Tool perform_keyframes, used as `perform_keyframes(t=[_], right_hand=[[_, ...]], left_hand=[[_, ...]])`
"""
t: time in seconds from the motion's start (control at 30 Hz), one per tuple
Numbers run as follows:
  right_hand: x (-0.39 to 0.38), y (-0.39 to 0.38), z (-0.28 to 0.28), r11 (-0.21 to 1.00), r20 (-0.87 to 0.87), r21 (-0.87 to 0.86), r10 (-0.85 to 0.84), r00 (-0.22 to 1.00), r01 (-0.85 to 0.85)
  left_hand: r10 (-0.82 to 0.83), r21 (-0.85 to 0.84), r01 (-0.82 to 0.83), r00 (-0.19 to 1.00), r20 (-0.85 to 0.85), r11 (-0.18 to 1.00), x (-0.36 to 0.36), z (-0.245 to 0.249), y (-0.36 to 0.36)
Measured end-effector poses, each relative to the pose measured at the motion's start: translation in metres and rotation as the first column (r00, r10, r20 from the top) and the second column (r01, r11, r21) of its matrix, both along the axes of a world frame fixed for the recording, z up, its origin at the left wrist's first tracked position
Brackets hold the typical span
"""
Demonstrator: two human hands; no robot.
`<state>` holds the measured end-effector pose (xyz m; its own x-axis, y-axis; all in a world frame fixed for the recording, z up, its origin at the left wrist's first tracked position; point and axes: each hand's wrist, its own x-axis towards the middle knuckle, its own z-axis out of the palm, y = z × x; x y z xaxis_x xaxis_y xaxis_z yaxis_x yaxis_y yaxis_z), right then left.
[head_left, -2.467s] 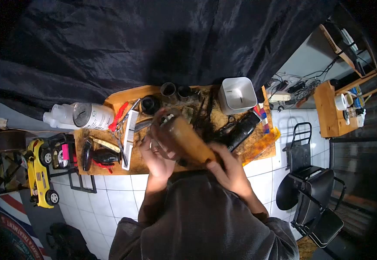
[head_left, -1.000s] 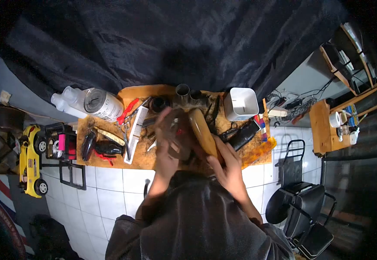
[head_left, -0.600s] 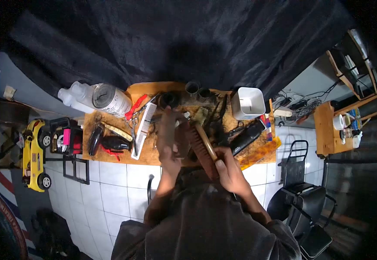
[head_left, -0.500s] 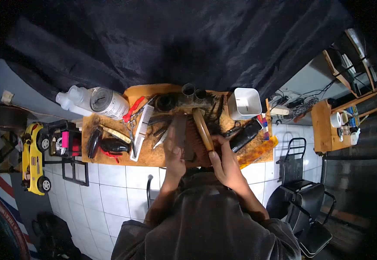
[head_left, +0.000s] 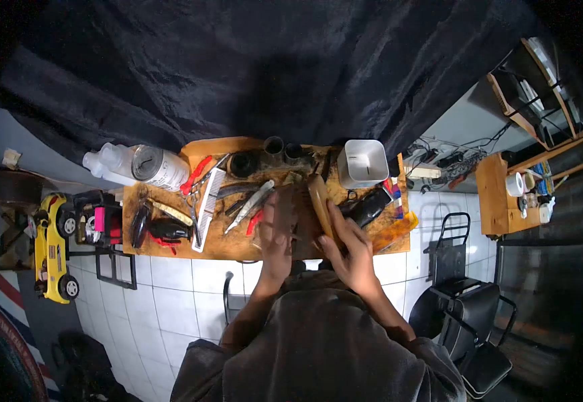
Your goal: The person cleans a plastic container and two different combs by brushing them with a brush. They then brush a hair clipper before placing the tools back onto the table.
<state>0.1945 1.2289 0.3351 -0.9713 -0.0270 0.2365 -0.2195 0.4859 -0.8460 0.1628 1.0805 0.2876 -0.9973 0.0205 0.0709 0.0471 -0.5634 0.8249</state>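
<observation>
My right hand [head_left: 353, 258] is wrapped around the wooden back of a brush [head_left: 321, 204], which stands tilted over the front of the wooden table [head_left: 160, 249]. Its dark bristles face left. My left hand [head_left: 276, 254] is upright at the bristle side, its fingers smeared by motion; I cannot tell whether it holds anything. Left of it on the table lie a silver-grey tool with a long narrow shape [head_left: 251, 206] and a white comb [head_left: 209, 209]. Close by my right hand is a black hair clipper [head_left: 370, 206].
A white square container [head_left: 363, 163] stands at the back right, dark round cups [head_left: 273, 149] at the back middle. A can [head_left: 160, 167] and plastic bottles are back left. Black clippers [head_left: 169, 229] lie at the left. A black chair [head_left: 472, 321] is right; dark cloth [head_left: 170, 67] hangs behind.
The view has shifted, so the tabletop things sit further left. My right fingers lie higher along the brush. The silver-grey tool shows more fully beside my left hand.
</observation>
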Motion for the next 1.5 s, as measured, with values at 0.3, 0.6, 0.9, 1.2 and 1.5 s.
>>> perform_keyframes(t=[0.3, 0.6, 0.9, 1.2, 1.5], right_hand=[[0.008, 0.036, -0.005, 0.958, -0.074, 0.014, 0.287, 0.955, -0.287], [0.009, 0.031, 0.005, 0.977, 0.05, -0.025, 0.213, 0.976, -0.212], [0.017, 0.079, 0.002, 0.971, 0.093, -0.212, 0.136, 0.986, -0.114], [0.042, 0.158, -0.037, 0.974, -0.092, 0.125, 0.203, 0.975, -0.191], [0.029, 0.171, -0.01, 0.989, -0.191, 0.071, 0.14, 0.971, -0.129]], left_hand=[[0.036, 0.286, -0.007, 0.995, -0.097, 0.958, -0.018, 0.008, 0.007], [-0.019, 0.086, 0.007, 0.99, 0.142, 0.996, 0.005, 0.007, 0.038], [0.183, -0.177, -0.164, 0.979, 0.095, 0.97, 0.008, 0.005, 0.075], [0.031, 0.196, -0.091, 0.957, 0.29, 0.976, 0.004, 0.033, 0.128], [-0.171, 0.133, 0.143, 0.959, 0.228, 0.981, 0.005, 0.021, 0.173]])
